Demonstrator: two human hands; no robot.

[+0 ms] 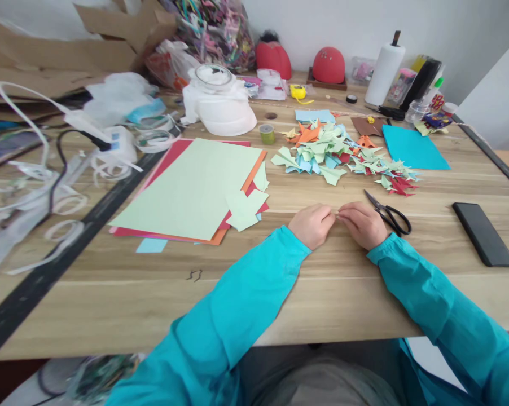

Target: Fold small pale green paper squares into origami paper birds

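My left hand (312, 226) and my right hand (363, 224) meet over the middle of the table, fingertips almost touching. Both are closed in a pinch; whatever lies between the fingers is too small and too covered to name. Close by my right hand lie black-handled scissors (389, 212), the blades pointing away to the left. Beyond the hands spreads a heap of folded paper pieces (322, 148) in green, blue, orange and red. Left of my left hand, cut green paper pieces (246, 210) rest on the edge of a stack of coloured paper sheets (191, 186).
A black phone (484, 234) lies at the right. Behind stand a green thread spool (267, 134), a yellow tape measure (297, 92), a red pincushion (329, 65) and a white roll (385, 73). A turquoise sheet (415, 148) lies back right; white cables (64, 225) clutter the left.
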